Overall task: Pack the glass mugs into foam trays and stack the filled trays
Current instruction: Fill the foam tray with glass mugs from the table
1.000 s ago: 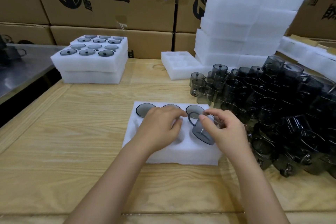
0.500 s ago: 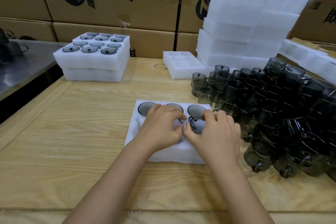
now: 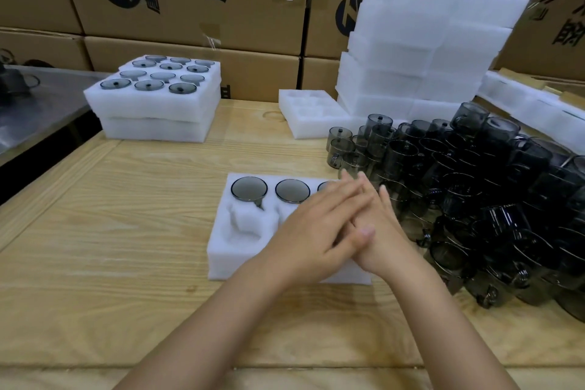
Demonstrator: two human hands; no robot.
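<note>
A white foam tray point(image 3: 240, 247) lies on the wooden table in front of me. Its back row holds smoky glass mugs point(image 3: 249, 188), seen as round rims. A front-left pocket is bare foam. My left hand point(image 3: 319, 228) lies flat with straight fingers over the tray's right half. My right hand point(image 3: 380, 231) lies under it, fingers straight, both pressing down. What lies beneath the hands is hidden. A big heap of loose dark glass mugs point(image 3: 474, 199) sits to the right.
Two stacked filled trays point(image 3: 152, 111) stand at the back left. An unfilled tray point(image 3: 310, 117) and a tall pile of foam point(image 3: 424, 47) stand at the back. Cardboard boxes point(image 3: 190, 0) wall the rear. A metal counter point(image 3: 28, 104) is at the left.
My right hand brought a mug down into the tray's right side and let it go. Both hands have now flattened, crossed over that spot.
</note>
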